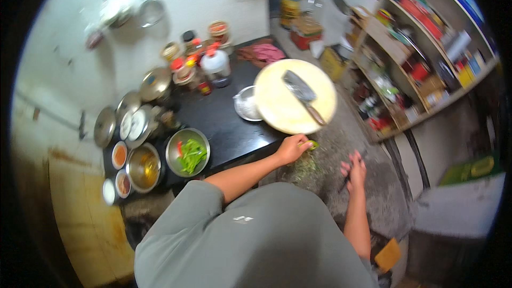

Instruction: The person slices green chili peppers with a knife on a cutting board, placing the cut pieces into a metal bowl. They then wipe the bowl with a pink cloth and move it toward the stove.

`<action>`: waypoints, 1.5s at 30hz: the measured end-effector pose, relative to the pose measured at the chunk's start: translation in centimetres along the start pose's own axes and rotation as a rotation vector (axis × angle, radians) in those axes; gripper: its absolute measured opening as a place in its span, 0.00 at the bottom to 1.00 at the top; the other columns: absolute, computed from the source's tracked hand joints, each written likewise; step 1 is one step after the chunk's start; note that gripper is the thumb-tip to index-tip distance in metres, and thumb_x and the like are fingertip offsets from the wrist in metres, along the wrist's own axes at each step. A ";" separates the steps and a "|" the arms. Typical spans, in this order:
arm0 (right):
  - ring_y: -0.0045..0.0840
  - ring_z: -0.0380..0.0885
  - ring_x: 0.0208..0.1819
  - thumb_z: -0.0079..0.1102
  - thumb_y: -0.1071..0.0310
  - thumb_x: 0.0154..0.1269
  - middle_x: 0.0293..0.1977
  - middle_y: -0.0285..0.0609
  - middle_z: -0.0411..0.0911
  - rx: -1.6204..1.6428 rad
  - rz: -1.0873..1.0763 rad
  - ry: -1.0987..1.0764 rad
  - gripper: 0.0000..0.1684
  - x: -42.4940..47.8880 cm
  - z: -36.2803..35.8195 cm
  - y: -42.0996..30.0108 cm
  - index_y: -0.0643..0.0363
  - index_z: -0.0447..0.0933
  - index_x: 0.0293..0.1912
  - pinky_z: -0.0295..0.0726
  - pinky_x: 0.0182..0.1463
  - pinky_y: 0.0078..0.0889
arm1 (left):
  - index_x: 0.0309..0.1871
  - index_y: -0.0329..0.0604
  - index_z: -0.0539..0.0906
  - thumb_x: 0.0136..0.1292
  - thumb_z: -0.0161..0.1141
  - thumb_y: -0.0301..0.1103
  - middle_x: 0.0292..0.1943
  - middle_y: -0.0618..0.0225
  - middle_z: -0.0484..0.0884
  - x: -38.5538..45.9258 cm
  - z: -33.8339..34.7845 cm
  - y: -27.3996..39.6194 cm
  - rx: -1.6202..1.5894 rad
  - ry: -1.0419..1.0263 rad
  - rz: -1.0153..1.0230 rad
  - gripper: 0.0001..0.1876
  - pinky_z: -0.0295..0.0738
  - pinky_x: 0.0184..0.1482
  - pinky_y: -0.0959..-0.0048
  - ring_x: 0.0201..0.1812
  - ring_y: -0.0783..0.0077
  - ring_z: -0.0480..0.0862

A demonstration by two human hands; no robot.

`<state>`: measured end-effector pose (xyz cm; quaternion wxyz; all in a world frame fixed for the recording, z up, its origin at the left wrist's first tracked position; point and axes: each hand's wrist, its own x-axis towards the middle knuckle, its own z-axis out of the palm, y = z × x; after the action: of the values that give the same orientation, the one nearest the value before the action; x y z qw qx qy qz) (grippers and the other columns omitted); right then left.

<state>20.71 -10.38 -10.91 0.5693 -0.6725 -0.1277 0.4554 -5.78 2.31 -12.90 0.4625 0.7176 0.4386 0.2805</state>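
Observation:
My left hand (293,149) is closed around a small green vegetable piece (314,145), mostly covered by my fingers. It is just below the near rim of a round pale chopping board (272,88). A cleaver (300,87) with a wooden handle lies flat on the board. Farther right, over the floor, my right hand (355,172) has its fingers curled about a slim dark tool (344,183); blur hides what kind. Beneath my hands, green scraps (306,170) are scattered on the concrete floor (384,196).
The black counter (220,108) bears a steel bowl of cut green peppers (192,156), a steel bowl of yellow liquid (145,168), seasoning bottles (216,66) and a metal bowl (245,106) partly behind the board. Wooden shelves (400,62) stand right; a yellow-brown block (388,255) lies lower right.

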 end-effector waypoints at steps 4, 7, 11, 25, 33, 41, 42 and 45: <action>0.28 0.84 0.33 0.56 0.48 0.82 0.46 0.45 0.87 -0.039 0.309 -0.007 0.23 0.6 -8.3 8.9 0.50 0.74 0.65 0.84 0.33 0.33 | 0.45 0.41 0.88 0.71 0.70 0.43 0.38 0.62 0.89 -9.5 -11.9 -7.2 0.049 0.315 -0.383 0.13 0.81 0.48 0.67 0.42 0.71 0.86; 0.28 0.82 0.30 0.53 0.51 0.83 0.44 0.47 0.87 -0.114 0.513 0.083 0.21 0.2 -12.1 13.5 0.50 0.73 0.66 0.81 0.28 0.31 | 0.45 0.40 0.85 0.68 0.72 0.45 0.38 0.61 0.88 -15.9 -20.4 -14.6 0.088 0.657 -0.502 0.17 0.81 0.49 0.64 0.40 0.69 0.84; 0.27 0.79 0.27 0.53 0.54 0.83 0.38 0.45 0.85 -0.297 0.471 0.016 0.17 0.9 -11.5 14.1 0.51 0.72 0.62 0.76 0.24 0.32 | 0.68 0.36 0.74 0.66 0.71 0.42 0.59 0.42 0.81 -19.5 -25.2 -18.0 0.749 0.914 -0.663 0.31 0.75 0.65 0.61 0.61 0.52 0.82; 0.14 0.78 0.33 0.48 0.66 0.85 0.39 0.39 0.83 -0.320 -0.287 -0.501 0.18 -10.8 9.6 -7.5 0.63 0.70 0.65 0.79 0.34 0.21 | 0.71 0.37 0.67 0.72 0.65 0.23 0.64 0.54 0.77 -3.3 -11.7 8.3 -1.050 -0.007 -0.132 0.27 0.79 0.67 0.63 0.63 0.58 0.85; 0.14 0.79 0.28 0.48 0.65 0.84 0.36 0.37 0.86 -0.409 -0.411 -0.444 0.23 -16.5 8.6 -14.2 0.59 0.70 0.72 0.82 0.33 0.22 | 0.57 0.35 0.82 0.71 0.68 0.24 0.52 0.58 0.89 -0.5 -6.6 14.6 -1.072 -0.356 -0.120 0.14 0.81 0.59 0.69 0.55 0.68 0.87; 0.15 0.81 0.26 0.49 0.69 0.82 0.39 0.38 0.86 -0.457 -0.406 -0.414 0.25 -17.0 6.9 -14.4 0.58 0.70 0.74 0.84 0.31 0.23 | 0.55 0.36 0.84 0.68 0.71 0.21 0.47 0.67 0.87 0.0 -4.6 15.7 -1.033 -0.392 -0.109 0.14 0.80 0.56 0.76 0.49 0.78 0.84; 0.16 0.81 0.26 0.49 0.69 0.82 0.40 0.38 0.86 -0.462 -0.425 -0.410 0.25 -16.8 6.9 -14.3 0.58 0.70 0.74 0.84 0.30 0.23 | 0.54 0.36 0.84 0.68 0.71 0.21 0.47 0.67 0.87 0.0 -4.6 15.8 -1.021 -0.383 -0.113 0.13 0.80 0.56 0.77 0.49 0.78 0.84; 0.24 0.84 0.24 0.52 0.68 0.79 0.38 0.44 0.87 -0.455 -0.442 -0.406 0.27 -16.9 7.0 -14.6 0.58 0.70 0.74 0.85 0.33 0.31 | 0.54 0.36 0.84 0.68 0.70 0.20 0.47 0.67 0.87 0.0 -4.6 15.8 -1.006 -0.367 -0.112 0.13 0.80 0.55 0.77 0.48 0.78 0.85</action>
<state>11.11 -12.79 10.30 0.4531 -0.6339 -0.4780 0.4055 -3.69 1.30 3.36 0.8326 0.4201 0.1994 0.3008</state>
